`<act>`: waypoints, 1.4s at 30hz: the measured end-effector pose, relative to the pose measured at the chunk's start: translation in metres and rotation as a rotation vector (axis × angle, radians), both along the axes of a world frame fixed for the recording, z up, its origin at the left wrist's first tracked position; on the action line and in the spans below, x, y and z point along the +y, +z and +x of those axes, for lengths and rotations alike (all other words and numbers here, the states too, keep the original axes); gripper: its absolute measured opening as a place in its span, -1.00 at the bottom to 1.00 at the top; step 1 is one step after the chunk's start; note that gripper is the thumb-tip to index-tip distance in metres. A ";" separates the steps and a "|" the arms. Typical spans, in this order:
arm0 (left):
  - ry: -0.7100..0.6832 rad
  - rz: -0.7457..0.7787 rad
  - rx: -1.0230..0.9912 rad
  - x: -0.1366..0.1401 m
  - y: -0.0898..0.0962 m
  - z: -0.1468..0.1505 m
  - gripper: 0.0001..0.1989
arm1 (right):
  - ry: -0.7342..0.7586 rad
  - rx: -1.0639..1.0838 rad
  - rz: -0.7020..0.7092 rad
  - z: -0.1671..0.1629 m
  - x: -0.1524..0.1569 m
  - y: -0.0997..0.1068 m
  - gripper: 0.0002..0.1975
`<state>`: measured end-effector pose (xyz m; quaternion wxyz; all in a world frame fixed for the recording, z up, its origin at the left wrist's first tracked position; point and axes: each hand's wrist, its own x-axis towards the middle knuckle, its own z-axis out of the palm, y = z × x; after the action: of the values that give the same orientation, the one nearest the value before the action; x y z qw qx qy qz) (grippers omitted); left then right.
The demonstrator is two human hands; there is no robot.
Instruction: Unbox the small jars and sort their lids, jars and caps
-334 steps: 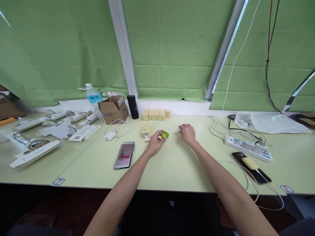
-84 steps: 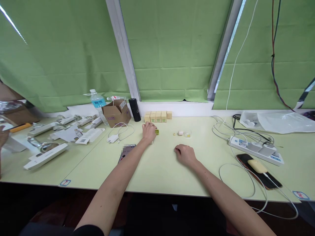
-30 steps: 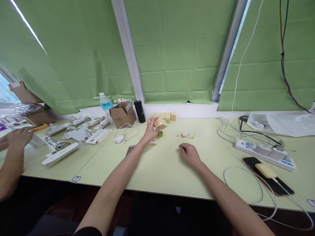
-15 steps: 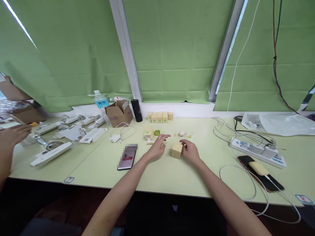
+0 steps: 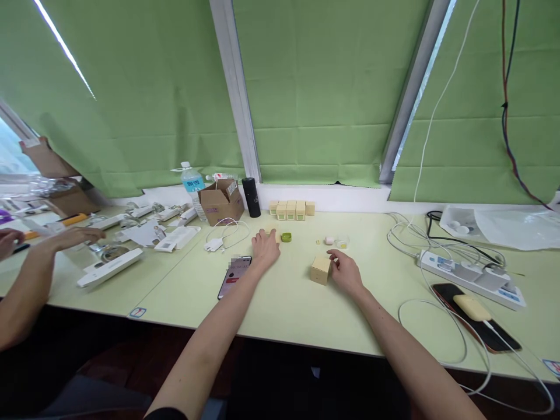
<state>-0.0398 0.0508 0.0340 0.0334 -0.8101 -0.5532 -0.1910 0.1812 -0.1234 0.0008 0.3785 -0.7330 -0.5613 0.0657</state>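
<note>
My left hand [image 5: 265, 248] is stretched over the place where a small opened paper carton stood, covering nearly all of it. Its fingers bend down, and whether they grip the carton is hidden. Just right of it sits a small green case [image 5: 286, 237]. My right hand [image 5: 345, 269] rests at the right side of a small tan cardboard box [image 5: 320, 270], index finger and thumb apart, close against its edge. Behind the box lie a tiny yellow piece [image 5: 318, 242], a pale pink earbud-case-like item [image 5: 329, 240] and a clear plastic piece [image 5: 343, 242].
Several small tan boxes [image 5: 291, 210] line the back wall. A phone [image 5: 234, 277] lies beside my left forearm. Rightward are a power strip [image 5: 472, 277], loose cables and a second phone [image 5: 503, 332]. A co-worker's hand [image 5: 72, 238] is at the far left, past an open brown carton [image 5: 221, 204].
My left hand has moved left, from beside the green case to over the opened paper carton. My right hand and the tan box stay put. The view has turned slightly left.
</note>
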 end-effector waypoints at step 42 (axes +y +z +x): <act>-0.701 -0.667 -1.019 -0.078 -0.024 0.034 -0.41 | 0.359 0.475 0.110 0.000 0.002 0.007 -0.52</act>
<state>-0.0058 -0.0269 0.0097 -0.5438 -0.7174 -0.2355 -0.3663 0.1810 -0.1218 0.0073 0.5207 -0.5647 -0.5804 0.2705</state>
